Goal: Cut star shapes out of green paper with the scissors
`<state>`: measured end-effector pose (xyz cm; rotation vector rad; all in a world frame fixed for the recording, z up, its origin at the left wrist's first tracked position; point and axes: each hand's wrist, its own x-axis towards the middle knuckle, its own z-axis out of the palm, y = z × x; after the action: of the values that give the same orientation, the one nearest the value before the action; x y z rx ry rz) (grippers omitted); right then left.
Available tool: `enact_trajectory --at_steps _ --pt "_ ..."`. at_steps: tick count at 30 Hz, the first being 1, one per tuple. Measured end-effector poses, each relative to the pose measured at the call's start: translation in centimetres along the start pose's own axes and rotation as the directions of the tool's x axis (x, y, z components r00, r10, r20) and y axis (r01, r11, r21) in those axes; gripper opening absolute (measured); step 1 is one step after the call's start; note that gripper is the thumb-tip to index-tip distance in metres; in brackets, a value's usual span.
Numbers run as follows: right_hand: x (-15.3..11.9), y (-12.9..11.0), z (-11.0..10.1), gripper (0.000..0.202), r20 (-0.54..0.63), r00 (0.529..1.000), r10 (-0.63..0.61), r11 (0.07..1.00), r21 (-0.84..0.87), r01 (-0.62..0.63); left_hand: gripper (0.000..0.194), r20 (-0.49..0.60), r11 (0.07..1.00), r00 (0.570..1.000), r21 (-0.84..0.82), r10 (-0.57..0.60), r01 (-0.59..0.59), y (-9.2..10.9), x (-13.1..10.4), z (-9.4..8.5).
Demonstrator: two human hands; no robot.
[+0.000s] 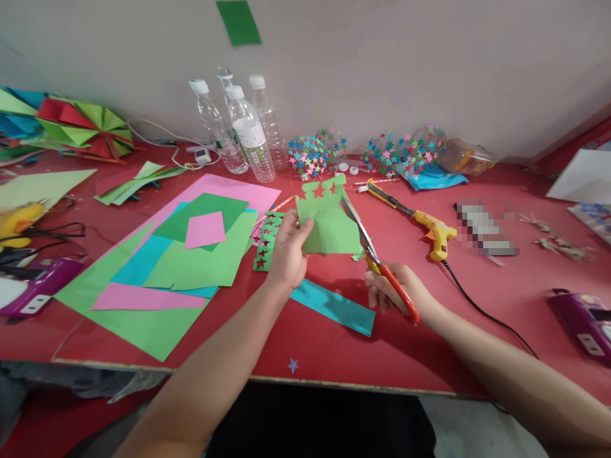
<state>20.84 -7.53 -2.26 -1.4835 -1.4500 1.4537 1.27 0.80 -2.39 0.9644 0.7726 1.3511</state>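
The light green paper sheet (331, 232) is in my left hand (289, 251), raised above the desk (329, 362), with star-shaped gaps along its far edge. I judge it light and fairly stiff for paper, though it would bend easily; the thin bridges between the gaps look likeliest to tear, so the solid part nearer me is the place to pinch. My left hand does so at the left edge, thumb on top, fingers mostly hidden beneath.

The scissors (377, 256) should feel rigid and heavier, best held by their handles. My right hand (414, 284) is closed around these, the blades pointing away from me and leftward, along the sheet's right edge; I cannot tell whether they are biting. Both forearms reach forward and inward, the right wrist lower and nearer me.

Below and between my hands lies a blue paper strip (334, 308). Just left of my left hand is a star-punched green piece (270, 245); beyond my right hand, rightward, rests a yellow glue gun (433, 234).
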Motion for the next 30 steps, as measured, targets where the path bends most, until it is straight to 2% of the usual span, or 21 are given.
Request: enact_trajectory --at_steps 3,7,10,15,20,24,26,27,30 --pt "0.1 0.2 -0.6 0.037 0.007 1.0 -0.006 1.0 -0.027 0.006 0.021 -0.029 0.982 0.991 0.137 0.133 -0.128 0.2 -0.1 -0.2" --pt "0.2 0.3 -1.4 0.042 0.03 0.997 -0.077 0.991 -0.111 0.08 0.023 -0.048 0.934 0.97 0.285 0.239 -0.216 0.5 0.1 -0.7" --pt "0.3 0.4 -1.7 0.045 0.039 0.997 -0.069 0.988 -0.137 0.074 0.022 -0.036 0.91 0.958 0.326 0.284 -0.258 0.7 0.5 -1.1" --pt "0.3 0.1 -1.7 0.046 0.027 0.999 -0.018 0.99 -0.137 0.022 0.021 -0.041 0.929 0.971 0.304 0.234 -0.211 0.5 0.5 -1.3" --pt "0.2 -0.5 -1.5 0.051 0.039 0.999 0.016 0.999 -0.042 -0.014 0.021 -0.04 0.961 0.994 0.263 0.105 -0.091 0.3 0.6 -1.3" --pt "0.2 -0.4 -1.2 0.054 0.041 0.999 0.035 0.999 -0.029 -0.034 0.025 -0.031 0.996 1.0 0.092 0.004 -0.001 0.9 0.9 -1.3" --pt "0.3 0.0 -1.0 0.054 0.037 0.999 0.023 0.999 0.028 -0.024 0.037 0.04 1.0 0.999 0.01 -0.024 0.024 1.1 0.5 -1.2" --pt "0.3 0.2 -0.9 0.054 0.04 0.999 0.012 0.997 0.071 -0.015 0.043 0.11 0.999 0.993 -0.002 -0.034 0.034 1.0 0.1 -1.0" --pt "0.4 0.5 -0.4 0.053 0.05 0.999 -0.017 0.982 0.188 0.007 0.05 0.339 0.993 0.939 0.117 -0.061 0.022 0.2 -1.5 -0.2"
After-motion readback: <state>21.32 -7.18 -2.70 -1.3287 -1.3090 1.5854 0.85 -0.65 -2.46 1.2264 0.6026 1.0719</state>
